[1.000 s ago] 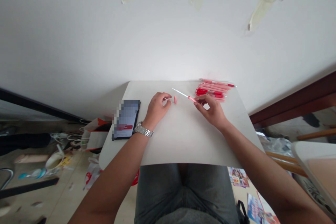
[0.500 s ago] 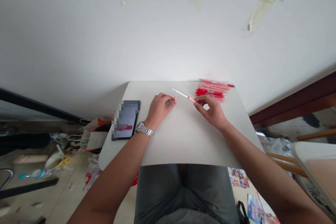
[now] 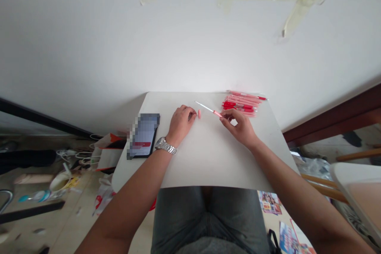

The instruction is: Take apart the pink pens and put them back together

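Observation:
My right hand (image 3: 238,124) pinches the pink barrel of a pen (image 3: 218,114) with its front part off, so the thin white refill sticks out bare toward the upper left. Just beyond the fingertips of my left hand (image 3: 182,124) lies a short pink pen piece (image 3: 199,114) on the white table (image 3: 205,158). Thumb and forefinger of that hand are pressed together; whatever is between them is too small to make out. Behind my right hand rests a pile of pink and red pens (image 3: 242,101).
A phone (image 3: 144,135) lies on the table's left side, partly blurred. The wall (image 3: 184,47) stands right behind the table. Bags, a bottle (image 3: 40,196) and cables are on the floor at the left. A white chair (image 3: 354,182) stands at the right.
The short pink piece has come away from my left fingertips and lies beside them. Those fingers have drawn slightly left and closed together. My right hand holds the pen almost unmoved.

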`<act>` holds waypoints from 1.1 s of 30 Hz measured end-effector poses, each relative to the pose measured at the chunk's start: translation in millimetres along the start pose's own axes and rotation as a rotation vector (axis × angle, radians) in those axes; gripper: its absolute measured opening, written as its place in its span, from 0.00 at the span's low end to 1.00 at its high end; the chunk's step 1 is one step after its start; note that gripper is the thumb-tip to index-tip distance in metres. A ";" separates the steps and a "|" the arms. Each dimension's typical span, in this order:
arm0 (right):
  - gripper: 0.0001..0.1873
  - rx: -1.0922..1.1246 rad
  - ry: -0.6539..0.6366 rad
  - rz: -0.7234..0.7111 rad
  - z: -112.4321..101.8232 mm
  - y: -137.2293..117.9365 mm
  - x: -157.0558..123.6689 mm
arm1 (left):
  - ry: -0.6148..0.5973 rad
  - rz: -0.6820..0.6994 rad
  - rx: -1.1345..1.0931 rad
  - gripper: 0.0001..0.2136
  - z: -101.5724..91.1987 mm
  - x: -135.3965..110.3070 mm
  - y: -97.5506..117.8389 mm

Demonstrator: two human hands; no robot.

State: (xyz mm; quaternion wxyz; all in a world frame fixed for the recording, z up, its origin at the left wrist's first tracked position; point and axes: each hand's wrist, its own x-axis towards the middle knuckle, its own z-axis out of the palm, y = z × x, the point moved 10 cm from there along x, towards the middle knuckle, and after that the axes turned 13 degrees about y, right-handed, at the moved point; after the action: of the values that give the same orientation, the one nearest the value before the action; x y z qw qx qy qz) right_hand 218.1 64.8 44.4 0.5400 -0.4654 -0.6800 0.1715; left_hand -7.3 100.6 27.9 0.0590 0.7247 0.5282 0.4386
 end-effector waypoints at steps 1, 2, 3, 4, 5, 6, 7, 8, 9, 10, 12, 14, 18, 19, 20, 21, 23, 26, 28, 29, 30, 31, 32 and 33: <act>0.13 0.000 -0.002 -0.003 0.4 -0.5 -0.1 | 0.013 -0.012 -0.015 0.05 -1.1 0.2 -2.1; 0.13 0.001 -0.004 -0.006 0.8 -1.1 -0.1 | 0.030 -0.031 -0.041 0.04 -2.6 0.6 -4.9; 0.13 0.001 -0.007 -0.010 1.3 -1.8 -0.2 | 0.047 -0.058 -0.077 0.04 -4.1 1.1 -8.2; 0.13 0.003 -0.013 -0.013 2.0 -2.6 -0.4 | 0.064 -0.092 -0.123 0.03 -5.5 1.7 -12.2; 0.13 0.005 -0.020 -0.016 3.0 -3.4 -0.7 | 0.079 -0.130 -0.177 0.03 -6.7 2.3 -16.4; 0.13 0.008 -0.028 -0.020 4.0 -4.3 -1.1 | 0.096 -0.174 -0.240 0.03 -7.6 3.0 -20.8; 0.13 0.011 -0.036 -0.022 5.0 -5.0 -1.5 | 0.112 -0.219 -0.312 0.04 -8.2 3.7 -25.0; 0.13 0.012 -0.043 -0.024 5.9 -5.4 -1.9 | 0.129 -0.262 -0.386 0.05 -8.6 4.3 -28.8; 0.13 0.011 -0.046 -0.025 6.6 -5.7 -2.2 | 0.148 -0.299 -0.459 0.07 -8.9 4.9 -31.7; 0.13 0.009 -0.048 -0.027 7.0 -5.9 -2.5 | 0.166 -0.329 -0.522 0.09 -9.2 5.5 -33.9; 0.13 0.004 -0.054 -0.029 8.0 -5.7 -3.1 | 0.203 -0.371 -0.613 0.11 -10.5 6.2 -36.5; 0.13 0.001 -0.060 -0.029 9.0 -4.9 -3.6 | 0.237 -0.404 -0.677 0.13 -12.4 5.9 -38.3; 0.12 0.004 -0.071 -0.022 10.4 -3.2 -4.4 | 0.230 -0.461 -0.755 0.15 -10.5 3.5 -40.1; 0.11 0.005 -0.074 -0.021 10.7 -3.3 -4.6 | 0.221 -0.473 -0.762 0.15 -9.3 2.9 -40.7; 0.11 0.006 -0.077 -0.020 11.0 -3.5 -4.7 | 0.217 -0.488 -0.773 0.15 -8.1 2.3 -41.5; 0.11 0.006 -0.079 -0.018 11.2 -3.9 -4.8 | 0.217 -0.504 -0.791 0.15 -7.0 1.8 -42.5; 0.11 0.002 -0.084 -0.016 11.6 -4.8 -4.8 | 0.220 -0.538 -0.841 0.14 -4.5 0.9 -43.4; 0.11 -0.005 -0.084 -0.011 11.4 -5.1 -4.7 | 0.216 -0.561 -0.903 0.12 -2.8 0.7 -40.4; 0.11 -0.008 -0.086 -0.006 11.5 -4.2 -4.8 | 0.194 -0.568 -0.939 0.11 -2.3 0.6 -36.2; 0.11 -0.010 -0.089 -0.003 11.7 -3.5 -4.8 | 0.176 -0.570 -0.964 0.10 -1.8 0.5 -33.5; 0.11 -0.010 -0.091 0.000 11.8 -2.8 -4.9 | 0.154 -0.572 -0.994 0.11 -1.1 0.4 -30.5; 0.11 -0.011 -0.095 0.004 12.2 -2.0 -5.0 | 0.135 -0.575 -1.030 0.11 -0.4 0.3 -27.8; 0.11 -0.010 -0.098 0.010 12.4 -1.2 -5.1 | 0.121 -0.581 -1.066 0.12 0.1 0.1 -25.5; 0.11 -0.010 -0.100 0.016 12.7 -0.4 -5.2 | 0.114 -0.591 -1.101 0.12 0.5 -0.2 -24.0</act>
State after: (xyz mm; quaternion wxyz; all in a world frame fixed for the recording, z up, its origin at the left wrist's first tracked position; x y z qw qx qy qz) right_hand 206.5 63.8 37.2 0.5017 -0.4640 -0.7033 0.1955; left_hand -24.1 111.1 14.3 0.5142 0.3866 0.4052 0.6495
